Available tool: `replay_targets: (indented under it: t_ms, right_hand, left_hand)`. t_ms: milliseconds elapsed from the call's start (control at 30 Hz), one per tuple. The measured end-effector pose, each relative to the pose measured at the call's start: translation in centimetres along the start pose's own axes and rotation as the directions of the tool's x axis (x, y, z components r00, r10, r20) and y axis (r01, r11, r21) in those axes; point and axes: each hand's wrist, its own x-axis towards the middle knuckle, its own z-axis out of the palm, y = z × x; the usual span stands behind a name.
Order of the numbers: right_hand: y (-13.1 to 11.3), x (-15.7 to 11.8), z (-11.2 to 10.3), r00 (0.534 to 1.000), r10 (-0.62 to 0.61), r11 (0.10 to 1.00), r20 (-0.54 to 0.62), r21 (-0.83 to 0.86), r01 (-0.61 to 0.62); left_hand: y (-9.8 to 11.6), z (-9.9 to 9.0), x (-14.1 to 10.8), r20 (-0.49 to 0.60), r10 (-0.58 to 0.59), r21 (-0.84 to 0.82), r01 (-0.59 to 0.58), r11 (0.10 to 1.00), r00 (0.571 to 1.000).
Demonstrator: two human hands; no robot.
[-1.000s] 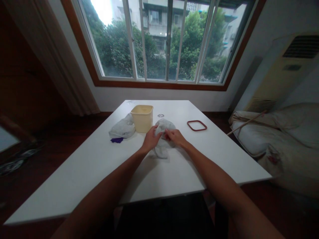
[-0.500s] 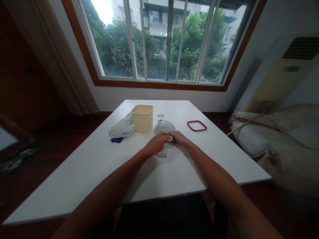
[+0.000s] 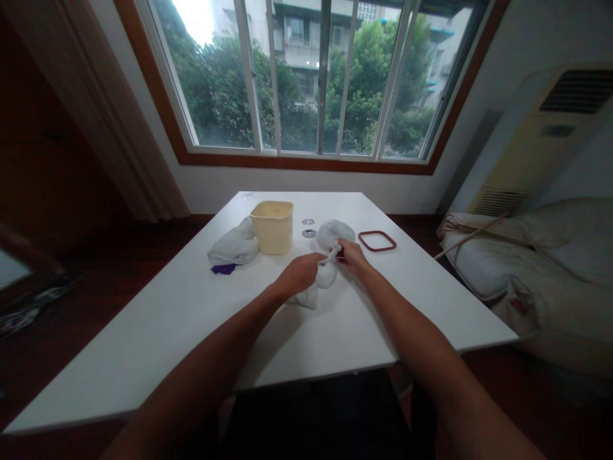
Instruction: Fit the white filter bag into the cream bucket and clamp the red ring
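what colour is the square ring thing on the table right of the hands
The square ring is dark red, lying flat on the white table; the head view shows it.

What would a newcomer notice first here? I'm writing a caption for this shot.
Both hands at the table's middle: the left hand and right hand pull a white plastic bag taut between them. A cream tub stands just left, a red square ring lies right.

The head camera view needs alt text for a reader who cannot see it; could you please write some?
Two bare hands, left hand and right hand, grip a white plastic bag between them over a white table. Behind stand a cream tub, another crumpled white bag and a red square seal ring, below a wide window.
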Motion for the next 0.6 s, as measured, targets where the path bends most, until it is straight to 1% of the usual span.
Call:
replay_targets:
  t_ms: [167,367,400,467,533,600]
  right_hand:
    - [-0.1,0.9,0.0,1.0,0.008,0.989,-0.03,0.147,-0.003]
    - [-0.5,1.3,-0.5,0.997,-0.065,0.971,-0.035,0.229,0.072]
    - [-0.6,1.2,-0.6,0.996,-0.075,0.967,-0.04,0.241,0.082]
    - [-0.7,1.1,-0.7,0.995,-0.099,0.965,-0.025,0.241,0.102]
    - [-0.7,0.9,-0.8,0.988,-0.149,0.97,0.04,0.199,0.138]
    - [-0.6,0.7,-0.9,0.964,-0.234,0.969,0.123,0.108,0.222]
  left_hand:
    - [-0.2,0.1,0.0,-0.015,-0.02,-0.049,0.019,0.999,1.0]
    - [-1.5,-0.6,-0.3,-0.103,-0.061,-0.029,0.058,0.998,0.993]
    - [-1.7,-0.8,-0.4,-0.103,-0.081,-0.018,0.08,0.997,0.991]
    - [-2.3,-1.1,-0.5,-0.104,-0.159,0.013,0.161,0.987,0.982]
    - [-3.1,-1.1,-0.5,-0.114,-0.257,0.013,0.26,0.966,0.96]
    - [-3.8,-0.9,-0.3,-0.13,-0.34,-0.076,0.332,0.94,0.932]
